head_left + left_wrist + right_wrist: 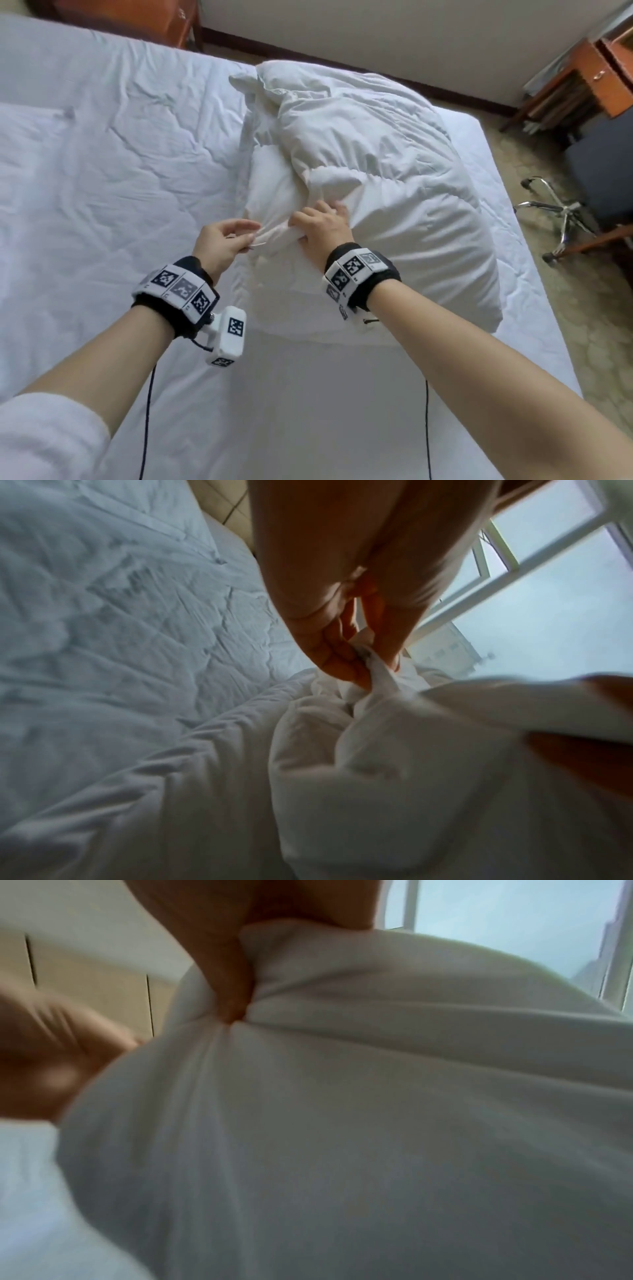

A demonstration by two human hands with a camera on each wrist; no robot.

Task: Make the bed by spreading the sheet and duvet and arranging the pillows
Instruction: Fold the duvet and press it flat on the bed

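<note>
Bed (pixel 102 171): lying under a creased white sheet (pixel 137 144). Duvet (pixel 376 178): sitting bunched in a heap toward the right side, not yet spread. Right hand (pixel 323 226): digging curled fingers into a fold at the heap's near edge. Left hand (pixel 222 240): pinching a thin strip of the same fold. Step in hand, seemingly: finding the duvet's edge. Next: drawing both hands apart to open it.

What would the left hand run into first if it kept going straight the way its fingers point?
Probably the right hand. The left hand, pinching a fold of the duvet, points toward it across a short stretch of bunched cloth; depth is hard to judge.
</note>
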